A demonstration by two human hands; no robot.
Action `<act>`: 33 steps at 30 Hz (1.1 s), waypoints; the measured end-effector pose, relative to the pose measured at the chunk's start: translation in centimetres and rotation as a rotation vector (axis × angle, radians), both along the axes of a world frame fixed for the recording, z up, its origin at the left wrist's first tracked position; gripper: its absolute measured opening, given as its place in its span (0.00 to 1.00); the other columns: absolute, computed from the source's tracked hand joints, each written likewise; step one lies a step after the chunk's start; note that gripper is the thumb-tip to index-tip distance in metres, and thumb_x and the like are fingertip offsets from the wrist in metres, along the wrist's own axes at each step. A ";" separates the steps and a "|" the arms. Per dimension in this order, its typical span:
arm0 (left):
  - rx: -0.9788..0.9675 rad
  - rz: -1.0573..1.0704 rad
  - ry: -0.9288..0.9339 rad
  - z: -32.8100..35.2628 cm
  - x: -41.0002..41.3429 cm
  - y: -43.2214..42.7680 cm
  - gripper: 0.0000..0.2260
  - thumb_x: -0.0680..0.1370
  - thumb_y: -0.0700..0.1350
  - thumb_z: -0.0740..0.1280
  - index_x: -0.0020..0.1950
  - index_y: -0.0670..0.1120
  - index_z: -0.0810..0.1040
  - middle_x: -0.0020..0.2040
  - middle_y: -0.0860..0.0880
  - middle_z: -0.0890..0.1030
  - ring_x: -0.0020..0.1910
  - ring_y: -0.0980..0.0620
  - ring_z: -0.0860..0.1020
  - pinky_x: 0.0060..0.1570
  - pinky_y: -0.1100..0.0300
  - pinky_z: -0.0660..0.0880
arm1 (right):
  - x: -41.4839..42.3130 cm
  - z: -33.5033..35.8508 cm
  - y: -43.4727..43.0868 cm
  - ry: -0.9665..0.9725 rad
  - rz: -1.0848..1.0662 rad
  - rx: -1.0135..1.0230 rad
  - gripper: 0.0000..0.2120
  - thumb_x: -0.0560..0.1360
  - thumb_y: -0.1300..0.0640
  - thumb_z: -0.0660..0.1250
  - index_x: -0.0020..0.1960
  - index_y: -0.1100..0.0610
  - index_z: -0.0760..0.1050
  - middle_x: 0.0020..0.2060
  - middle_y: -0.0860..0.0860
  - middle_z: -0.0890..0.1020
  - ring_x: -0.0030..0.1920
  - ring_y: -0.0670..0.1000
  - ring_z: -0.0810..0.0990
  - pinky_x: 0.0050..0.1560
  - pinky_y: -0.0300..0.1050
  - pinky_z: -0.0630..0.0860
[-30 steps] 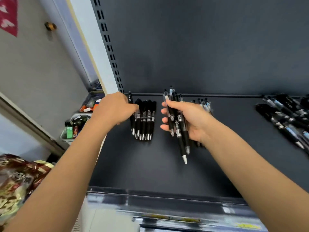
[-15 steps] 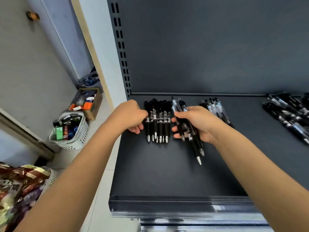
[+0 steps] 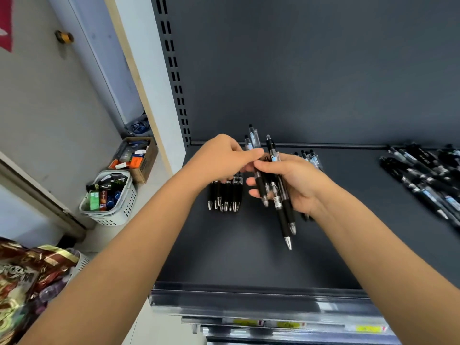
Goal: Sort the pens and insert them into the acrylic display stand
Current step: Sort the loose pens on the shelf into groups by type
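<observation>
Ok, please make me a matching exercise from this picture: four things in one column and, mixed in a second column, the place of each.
Things:
1. row of black pens
2. bundle of pens
3. white basket
4. loose pile of pens

Places:
A. on the floor, left of the shelf
B. gripped in the right hand
C. at the right end of the shelf
D. lying side by side on the shelf, partly under the left hand

Pairs: 1-D, 2-B, 3-A, 4-C
</observation>
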State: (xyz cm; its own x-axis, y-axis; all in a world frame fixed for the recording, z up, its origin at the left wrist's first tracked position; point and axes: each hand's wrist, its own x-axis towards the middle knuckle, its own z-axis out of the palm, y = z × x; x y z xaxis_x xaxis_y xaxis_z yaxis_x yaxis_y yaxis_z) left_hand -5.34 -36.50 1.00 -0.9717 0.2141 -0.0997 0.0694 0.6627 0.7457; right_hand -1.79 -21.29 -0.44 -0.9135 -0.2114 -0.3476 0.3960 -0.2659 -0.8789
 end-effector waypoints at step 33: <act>-0.250 0.054 0.129 -1.8 -0.9 15.3 0.22 0.67 0.59 0.76 0.40 0.41 0.76 0.35 0.47 0.80 0.36 0.51 0.79 0.37 0.55 0.78 | 0.1 -1.3 15.3 -0.087 -0.134 0.273 0.09 0.75 0.71 0.65 0.49 0.59 0.71 0.40 0.57 0.80 0.30 0.51 0.81 0.27 0.41 0.79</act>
